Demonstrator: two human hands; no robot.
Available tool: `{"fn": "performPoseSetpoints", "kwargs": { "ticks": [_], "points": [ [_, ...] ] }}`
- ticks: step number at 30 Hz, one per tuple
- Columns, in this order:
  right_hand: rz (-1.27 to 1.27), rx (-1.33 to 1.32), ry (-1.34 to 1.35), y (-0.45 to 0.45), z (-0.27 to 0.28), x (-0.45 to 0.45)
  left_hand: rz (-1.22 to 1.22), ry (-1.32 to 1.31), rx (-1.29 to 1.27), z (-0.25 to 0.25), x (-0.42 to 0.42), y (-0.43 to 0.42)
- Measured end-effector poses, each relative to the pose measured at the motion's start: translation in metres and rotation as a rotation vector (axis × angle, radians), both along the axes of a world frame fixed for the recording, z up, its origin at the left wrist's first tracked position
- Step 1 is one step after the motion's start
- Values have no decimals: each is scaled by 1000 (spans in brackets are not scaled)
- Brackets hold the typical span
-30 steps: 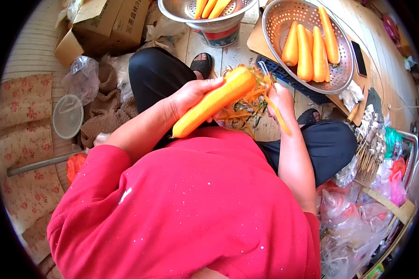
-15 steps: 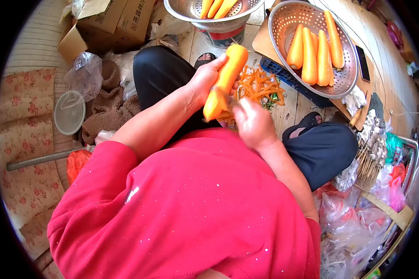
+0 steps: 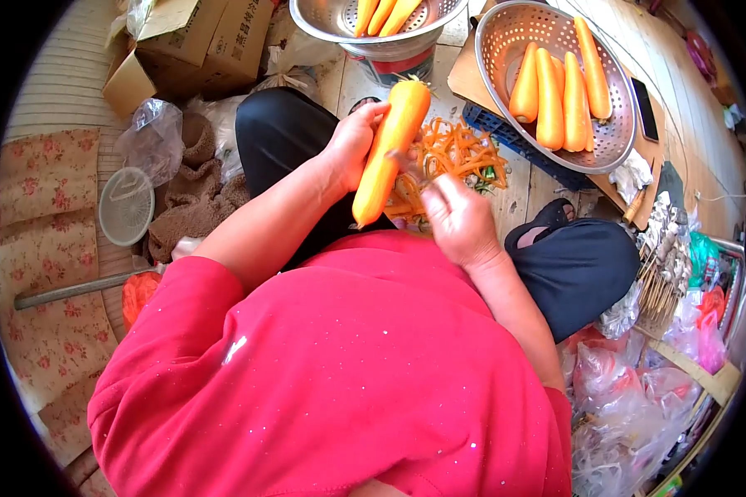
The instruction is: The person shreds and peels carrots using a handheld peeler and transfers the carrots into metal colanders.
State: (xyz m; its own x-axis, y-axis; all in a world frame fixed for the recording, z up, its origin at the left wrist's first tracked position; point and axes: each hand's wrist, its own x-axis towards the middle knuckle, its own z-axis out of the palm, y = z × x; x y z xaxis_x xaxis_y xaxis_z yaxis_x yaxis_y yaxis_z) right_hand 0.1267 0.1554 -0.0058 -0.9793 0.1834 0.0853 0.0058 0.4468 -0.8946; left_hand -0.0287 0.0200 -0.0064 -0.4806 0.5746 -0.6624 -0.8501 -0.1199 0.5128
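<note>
My left hand (image 3: 350, 151) wrapped round carrot (image 3: 389, 155), right hand (image 3: 466, 225) closed on blurred tool, likely peeler (image 3: 409, 164). Slack hold could let carrot roll, peeler skid, nicking me.

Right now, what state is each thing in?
Held carrot: tilted, gripped in left hand
Tool: blurred, in closed right hand
Peelings: piled on floor
Cardboard box: flaps open
Phone: screen dark
Colander beside phone: holding carrots
Colander over bucket: holding carrots
</note>
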Motion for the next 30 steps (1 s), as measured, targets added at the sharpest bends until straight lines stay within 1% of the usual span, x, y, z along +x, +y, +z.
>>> {"fn": "performPoseSetpoints", "kwargs": {
  "ticks": [2,4,6,7,8,10,11,12,14,15,16,17,18,20,22,24,26,27,29,30],
  "points": [
    [137,62,56,-5,8,5,12,-19,-44,-4,-5,6],
    [125,84,64,-6,4,5,16,-34,-88,-3,-5,10],
    [113,106,70,-2,-8,0,-14,-44,-15,0,1,10],
    [-14,69,-30,3,-18,-5,-18,-26,-13,4,11,13],
    [-141,31,-130,10,-25,-10,-105,57,-134,11,20,11],
    [-267,56,-178,31,-27,-18,-243,-76,-93,18,27,0],
    [-284,103,-291,43,-34,-23,-298,14,-135,18,28,-6],
    [-259,74,-457,56,-34,-27,-301,13,-136,19,27,-11],
    [-310,-51,-458,67,-59,-27,-419,14,-120,21,24,-17],
    [-301,-50,-459,64,-58,-27,-397,27,-111,19,20,-18],
    [-293,0,-235,58,-57,-25,-387,28,-113,18,16,-17],
    [-284,46,-13,51,-56,-21,-284,20,-92,17,13,-14],
    [-274,41,-13,42,-43,-18,-181,11,-72,15,9,-10],
    [-193,30,-204,22,-5,-11,-56,56,-103,11,3,-2],
    [-36,-10,-13,5,1,-2,60,46,-100,-1,-5,6],
    [89,-18,5,-6,7,4,72,49,-136,-4,-8,15],
    [139,16,28,-6,8,4,77,53,-176,-5,-6,20],
    [137,13,25,-6,6,3,74,33,-166,-5,-4,21],
    [92,143,65,-3,2,0,67,-9,-130,-4,1,22],
    [0,117,-49,1,-6,-5,62,-14,-131,3,8,21]
  ]
}}
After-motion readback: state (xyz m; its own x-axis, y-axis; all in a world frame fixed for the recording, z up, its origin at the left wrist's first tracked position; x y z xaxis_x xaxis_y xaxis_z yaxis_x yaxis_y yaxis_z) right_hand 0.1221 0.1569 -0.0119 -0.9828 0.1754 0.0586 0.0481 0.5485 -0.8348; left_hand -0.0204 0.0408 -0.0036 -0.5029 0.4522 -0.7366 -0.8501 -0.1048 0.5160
